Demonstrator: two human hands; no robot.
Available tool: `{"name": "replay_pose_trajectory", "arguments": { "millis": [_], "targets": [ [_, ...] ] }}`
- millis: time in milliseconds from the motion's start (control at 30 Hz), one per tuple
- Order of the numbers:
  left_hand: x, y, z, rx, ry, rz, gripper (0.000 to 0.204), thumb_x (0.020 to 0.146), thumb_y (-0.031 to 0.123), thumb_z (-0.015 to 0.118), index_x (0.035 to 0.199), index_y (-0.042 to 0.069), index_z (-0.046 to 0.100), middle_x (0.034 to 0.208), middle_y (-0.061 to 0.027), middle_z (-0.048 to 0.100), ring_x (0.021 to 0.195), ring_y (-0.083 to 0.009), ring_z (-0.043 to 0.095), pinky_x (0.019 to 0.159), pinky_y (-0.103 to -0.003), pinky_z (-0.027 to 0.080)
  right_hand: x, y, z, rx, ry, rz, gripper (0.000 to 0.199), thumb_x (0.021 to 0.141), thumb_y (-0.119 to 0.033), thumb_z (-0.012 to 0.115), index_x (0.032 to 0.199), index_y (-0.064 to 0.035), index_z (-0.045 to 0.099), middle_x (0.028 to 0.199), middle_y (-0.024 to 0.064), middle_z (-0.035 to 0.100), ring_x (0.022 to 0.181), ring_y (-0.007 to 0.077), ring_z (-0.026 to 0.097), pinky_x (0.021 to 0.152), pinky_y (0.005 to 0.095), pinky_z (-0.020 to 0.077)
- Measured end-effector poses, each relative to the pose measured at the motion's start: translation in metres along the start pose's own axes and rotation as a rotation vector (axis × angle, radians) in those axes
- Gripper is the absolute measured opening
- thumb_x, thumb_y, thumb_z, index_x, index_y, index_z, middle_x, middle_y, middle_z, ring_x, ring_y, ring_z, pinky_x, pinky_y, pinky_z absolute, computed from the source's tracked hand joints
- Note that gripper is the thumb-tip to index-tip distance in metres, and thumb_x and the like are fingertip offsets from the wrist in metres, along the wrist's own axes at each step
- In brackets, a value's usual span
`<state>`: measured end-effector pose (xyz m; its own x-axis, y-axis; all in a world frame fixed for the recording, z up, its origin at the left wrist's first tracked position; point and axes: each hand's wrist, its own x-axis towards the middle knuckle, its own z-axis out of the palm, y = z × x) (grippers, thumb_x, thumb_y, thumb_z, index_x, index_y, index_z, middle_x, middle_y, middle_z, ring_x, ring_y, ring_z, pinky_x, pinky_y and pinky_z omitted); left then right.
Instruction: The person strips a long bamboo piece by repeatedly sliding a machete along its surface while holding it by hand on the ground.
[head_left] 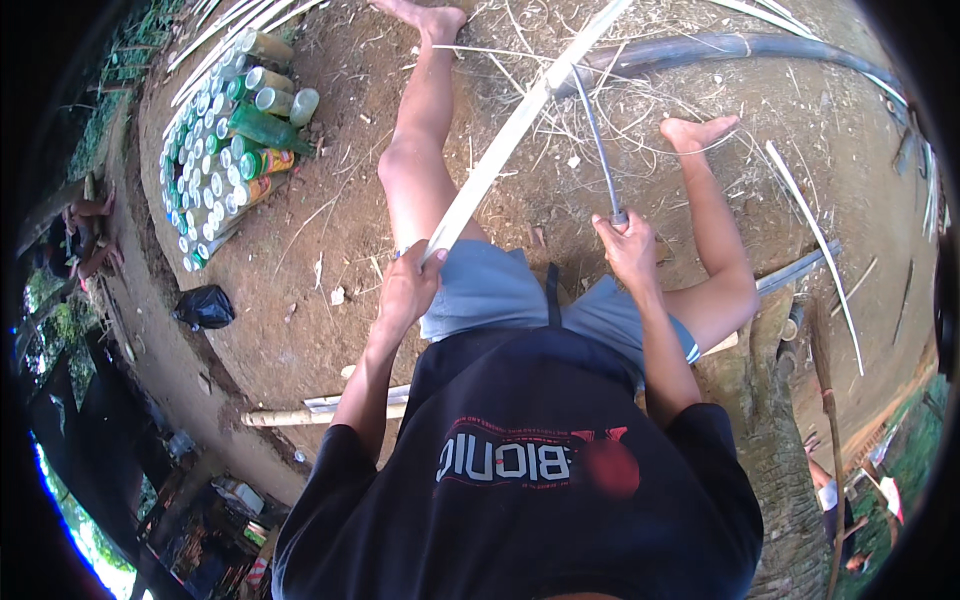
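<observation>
fingers of the left hand (408, 290) are closed on the near end of a long pale strip (500, 150), while those of the right hand (630, 250) are wrapped around the handle (619, 216) of a thin-bladed tool (597, 140). the strip is held in front of the body, above the dirt ground (270, 320); its long axis is slanted from the grey-blue shorts (490, 290) forward and to the right, and its far end is cut off by the upper edge of the view. it is seen to be flat, narrow, nearly straight and creamy white. the tool is pointed forward, leaned slightly left, with its tip just beside the strip; whether they are touching cannot be told.
</observation>
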<state>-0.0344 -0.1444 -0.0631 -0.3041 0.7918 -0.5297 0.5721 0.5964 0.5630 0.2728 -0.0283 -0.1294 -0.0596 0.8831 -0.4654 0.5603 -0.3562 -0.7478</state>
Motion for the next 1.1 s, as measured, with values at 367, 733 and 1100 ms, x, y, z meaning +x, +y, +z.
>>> {"name": "replay_pose_trajectory", "arguments": {
  "millis": [367, 733, 1100],
  "targets": [
    [-0.007, 0.035, 0.01, -0.237, -0.179, -0.18, 0.026, 0.1, 0.023, 0.052, 0.093, 0.0, 0.061, 0.064, -0.0045, 0.059, 0.049, -0.0105, 0.054, 0.046, -0.028, 0.043, -0.03, -0.039, -0.015, -0.836, -0.268, -0.322, 0.022, 0.082, -0.028, 0.069, 0.091, -0.0096, 0.062, 0.067, 0.0125, 0.067, 0.067, 0.0358, 0.068, 0.059, 0.048, 0.0519],
    [-0.02, 0.03, 0.018, 0.052, 0.041, 0.02, 0.025, 0.097, 0.022, 0.056, 0.087, 0.0, 0.061, 0.06, -0.0128, 0.059, 0.055, -0.0267, 0.059, 0.055, -0.041, 0.046, 0.044, -0.035, -0.039, -0.746, -0.151, -0.185, 0.022, 0.085, -0.024, 0.061, 0.103, -0.0115, 0.063, 0.075, 0.0206, 0.068, 0.07, 0.0379, 0.069, 0.06, 0.0532, 0.0545],
    [-0.047, 0.036, 0.016, 0.051, 0.037, 0.006, 0.029, 0.097, 0.024, 0.056, 0.081, -0.001, 0.057, 0.063, -0.0229, 0.059, 0.059, -0.0446, 0.059, 0.057, -0.049, 0.046, 0.092, -0.02, -0.07, -0.511, -0.028, -0.124, 0.018, 0.086, -0.02, 0.062, 0.094, -0.004, 0.063, 0.062, 0.0161, 0.063, 0.06, 0.0263, 0.067, 0.051, 0.0396, 0.0502]
  ]
}}
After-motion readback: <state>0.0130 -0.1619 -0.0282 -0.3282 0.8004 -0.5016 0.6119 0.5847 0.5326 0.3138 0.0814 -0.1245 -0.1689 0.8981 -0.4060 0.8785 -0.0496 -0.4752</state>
